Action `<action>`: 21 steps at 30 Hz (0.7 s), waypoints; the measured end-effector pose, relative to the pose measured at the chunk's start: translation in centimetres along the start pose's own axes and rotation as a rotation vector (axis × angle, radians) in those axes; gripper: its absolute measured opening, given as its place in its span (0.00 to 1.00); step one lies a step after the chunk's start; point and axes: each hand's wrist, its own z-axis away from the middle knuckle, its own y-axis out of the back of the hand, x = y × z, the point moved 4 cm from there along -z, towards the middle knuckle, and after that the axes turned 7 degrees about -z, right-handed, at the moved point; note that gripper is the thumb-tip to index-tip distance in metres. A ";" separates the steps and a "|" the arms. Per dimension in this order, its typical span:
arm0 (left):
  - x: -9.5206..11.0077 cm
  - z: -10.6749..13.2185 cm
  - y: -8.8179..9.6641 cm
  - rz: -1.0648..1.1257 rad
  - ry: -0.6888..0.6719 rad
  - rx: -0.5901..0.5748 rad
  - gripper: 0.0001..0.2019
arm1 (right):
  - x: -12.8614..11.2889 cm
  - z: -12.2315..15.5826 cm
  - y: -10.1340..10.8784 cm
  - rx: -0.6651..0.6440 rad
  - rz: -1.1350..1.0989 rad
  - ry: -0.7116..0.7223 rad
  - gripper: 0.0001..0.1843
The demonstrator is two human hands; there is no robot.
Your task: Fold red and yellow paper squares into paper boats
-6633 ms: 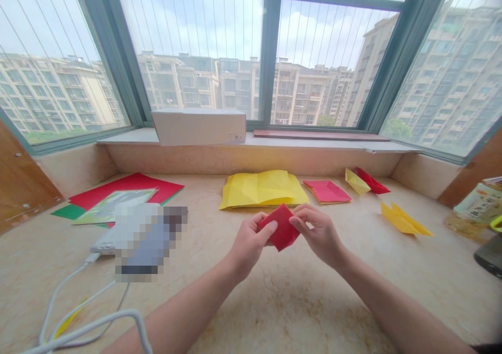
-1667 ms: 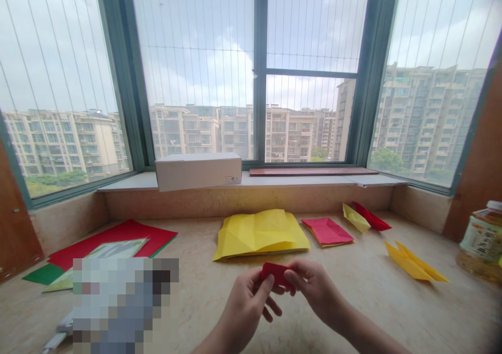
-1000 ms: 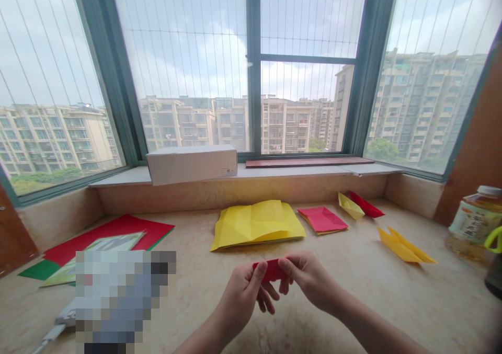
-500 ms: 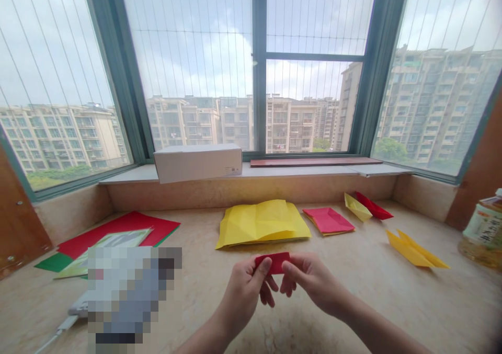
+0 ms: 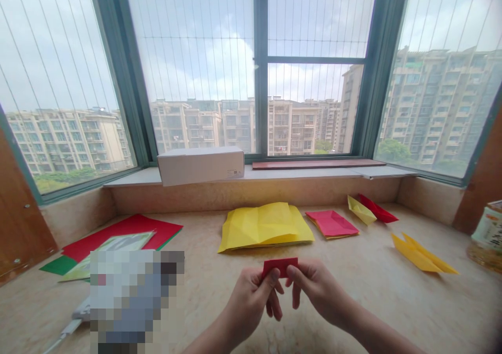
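Note:
A small folded piece of red paper (image 5: 281, 265) is held up above the counter between both hands. My left hand (image 5: 254, 294) pinches its left part, thumb on the near face. On the right end, my right hand (image 5: 311, 281) grips it the same way, with its lower fingers hanging beneath. The fingers behind the paper are partly hidden. Just beyond lies creased yellow paper (image 5: 266, 226) in a loose stack. To its right is a pile of folded pink-red and yellow paper (image 5: 332, 223).
Folded paper boats, pale yellow (image 5: 361, 210), red (image 5: 377, 208) and orange-yellow (image 5: 423, 254), sit at the right near a jar (image 5: 486, 239). Red sheets (image 5: 129, 228) and a pixelated object (image 5: 129, 296) with a cable are left. A white box (image 5: 200, 167) stands on the sill.
Both hands have shifted slightly right and down in view with the red paper. My left thumb sits lower on it. The whole view has moved a little.

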 end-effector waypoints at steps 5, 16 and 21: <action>0.7 0.4 0.0 -0.024 -0.049 -0.041 0.25 | -0.1 0.4 -0.1 0.032 0.004 -0.051 0.29; 0.7 0.0 0.7 0.049 -0.075 0.044 0.29 | -0.2 0.2 -0.3 -0.053 0.090 0.004 0.26; 0.7 -0.3 1.3 -0.020 -0.070 0.089 0.25 | -0.8 0.5 0.2 0.056 0.308 0.149 0.23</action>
